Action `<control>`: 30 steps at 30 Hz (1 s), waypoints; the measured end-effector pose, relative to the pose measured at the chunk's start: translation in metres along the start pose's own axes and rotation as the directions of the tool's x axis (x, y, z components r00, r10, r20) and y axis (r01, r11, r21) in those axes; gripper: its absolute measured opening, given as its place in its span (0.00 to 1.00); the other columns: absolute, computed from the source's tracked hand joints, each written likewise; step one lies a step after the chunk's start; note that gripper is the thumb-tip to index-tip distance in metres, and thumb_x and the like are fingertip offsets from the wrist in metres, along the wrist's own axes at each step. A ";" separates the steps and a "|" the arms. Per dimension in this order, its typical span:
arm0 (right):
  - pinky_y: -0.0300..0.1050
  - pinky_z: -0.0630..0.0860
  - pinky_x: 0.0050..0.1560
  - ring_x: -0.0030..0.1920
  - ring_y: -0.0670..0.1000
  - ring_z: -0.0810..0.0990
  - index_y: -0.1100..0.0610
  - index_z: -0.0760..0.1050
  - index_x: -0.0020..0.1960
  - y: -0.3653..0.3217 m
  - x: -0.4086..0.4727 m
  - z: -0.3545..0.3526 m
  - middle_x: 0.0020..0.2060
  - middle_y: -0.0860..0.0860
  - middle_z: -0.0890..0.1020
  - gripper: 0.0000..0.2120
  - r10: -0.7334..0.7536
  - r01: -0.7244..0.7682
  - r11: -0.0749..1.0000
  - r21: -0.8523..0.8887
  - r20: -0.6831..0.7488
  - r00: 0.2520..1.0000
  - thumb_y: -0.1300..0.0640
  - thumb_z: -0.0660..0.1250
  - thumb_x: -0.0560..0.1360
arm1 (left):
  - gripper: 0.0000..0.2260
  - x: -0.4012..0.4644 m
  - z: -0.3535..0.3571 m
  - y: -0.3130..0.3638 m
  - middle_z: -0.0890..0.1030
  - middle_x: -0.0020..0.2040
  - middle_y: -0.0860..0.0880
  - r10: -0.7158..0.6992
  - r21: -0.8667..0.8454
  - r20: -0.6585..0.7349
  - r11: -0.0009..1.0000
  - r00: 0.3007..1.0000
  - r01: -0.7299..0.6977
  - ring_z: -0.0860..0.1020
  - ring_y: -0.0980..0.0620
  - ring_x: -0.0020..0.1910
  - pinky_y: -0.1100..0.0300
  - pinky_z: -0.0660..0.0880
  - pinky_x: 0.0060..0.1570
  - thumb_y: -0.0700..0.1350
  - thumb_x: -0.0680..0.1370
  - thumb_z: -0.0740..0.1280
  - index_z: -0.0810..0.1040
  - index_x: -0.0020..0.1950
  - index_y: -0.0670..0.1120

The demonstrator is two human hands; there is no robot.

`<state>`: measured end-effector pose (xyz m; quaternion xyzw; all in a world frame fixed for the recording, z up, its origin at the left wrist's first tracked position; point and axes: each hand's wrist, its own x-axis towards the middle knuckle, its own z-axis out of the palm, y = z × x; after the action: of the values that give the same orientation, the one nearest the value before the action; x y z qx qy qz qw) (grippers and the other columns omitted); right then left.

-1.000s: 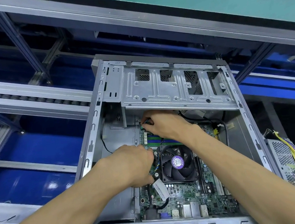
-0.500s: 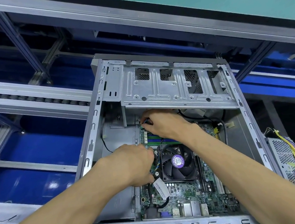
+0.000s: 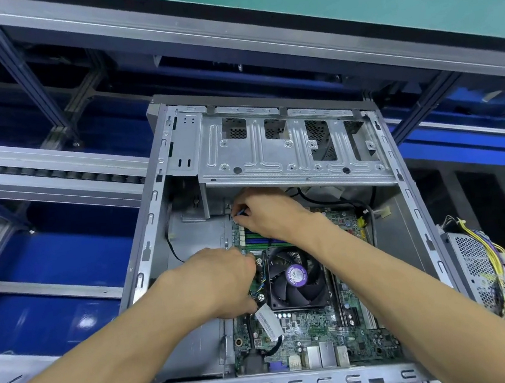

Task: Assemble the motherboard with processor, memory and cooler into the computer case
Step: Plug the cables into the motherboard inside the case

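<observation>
The open grey computer case [image 3: 146, 266] lies in front of me with the green motherboard [image 3: 317, 332] inside. A black cooler fan [image 3: 295, 277] with a purple label sits on the board, and green and blue memory slots [image 3: 258, 241] lie just beyond it. My right hand [image 3: 266, 211] reaches under the drive cage and pinches a small dark thing at the board's far left corner. My left hand [image 3: 220, 280] grips the board's left edge beside the fan, its fingers curled and hidden underneath.
A metal drive cage [image 3: 291, 152] spans the case's far end above the board. A perforated power supply [image 3: 481, 278] with yellow wires lies outside the case at the right. Blue bins and a grey roller rail [image 3: 48, 176] lie to the left.
Both hands have stayed in nearly the same place on the board. The view has shifted slightly.
</observation>
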<state>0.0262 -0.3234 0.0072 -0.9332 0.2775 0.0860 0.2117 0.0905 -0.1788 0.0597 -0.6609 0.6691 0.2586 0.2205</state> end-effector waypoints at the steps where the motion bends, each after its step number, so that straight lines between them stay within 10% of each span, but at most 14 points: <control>1: 0.45 0.77 0.47 0.50 0.56 0.81 0.52 0.79 0.58 0.000 0.000 0.000 0.52 0.52 0.83 0.10 0.011 -0.011 1.000 0.005 0.008 1.000 0.50 0.64 0.81 | 0.29 0.000 0.000 -0.001 0.75 0.62 0.43 -0.002 -0.010 0.000 1.000 1.000 0.002 0.76 0.42 0.59 0.50 0.74 0.57 0.60 0.78 0.65 0.67 0.72 0.44; 9: 0.43 0.73 0.44 0.46 0.52 0.78 0.48 0.75 0.49 0.003 0.002 -0.002 0.47 0.49 0.82 0.03 0.072 -0.077 0.987 0.140 0.041 0.997 0.49 0.66 0.79 | 0.29 0.000 -0.002 -0.007 0.77 0.61 0.45 -0.017 -0.096 0.037 0.995 0.999 0.020 0.77 0.43 0.59 0.50 0.76 0.58 0.60 0.76 0.68 0.68 0.70 0.46; 16: 0.47 0.79 0.50 0.48 0.54 0.80 0.47 0.75 0.47 0.000 0.000 0.000 0.46 0.49 0.82 0.03 0.082 -0.082 0.981 0.173 0.005 0.997 0.49 0.67 0.79 | 0.22 0.001 -0.004 -0.015 0.76 0.62 0.44 -0.073 -0.125 0.052 0.989 0.996 0.079 0.76 0.43 0.59 0.52 0.76 0.54 0.38 0.77 0.61 0.63 0.71 0.45; 25: 0.49 0.78 0.59 0.59 0.55 0.80 0.50 0.80 0.62 -0.011 -0.019 -0.016 0.59 0.52 0.83 0.13 0.118 -0.119 0.991 0.063 0.020 0.993 0.48 0.64 0.81 | 0.09 -0.001 -0.005 -0.011 0.72 0.57 0.47 -0.025 -0.216 -0.325 0.975 0.946 -0.048 0.72 0.47 0.59 0.53 0.69 0.61 0.44 0.80 0.59 0.73 0.58 0.47; 30: 0.44 0.75 0.63 0.61 0.51 0.81 0.54 0.80 0.66 -0.008 -0.066 -0.039 0.60 0.50 0.84 0.16 0.037 -0.027 0.996 0.086 -0.115 0.993 0.52 0.66 0.80 | 0.10 -0.004 -0.004 -0.004 0.74 0.39 0.55 0.030 -0.228 -0.474 0.961 0.880 -0.155 0.75 0.50 0.42 0.54 0.72 0.40 0.57 0.81 0.60 0.69 0.45 0.52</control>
<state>-0.0222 -0.3025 0.0631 -0.9223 0.3077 0.0229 0.2328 0.0946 -0.1788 0.0652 -0.6936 0.6939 0.1878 -0.0475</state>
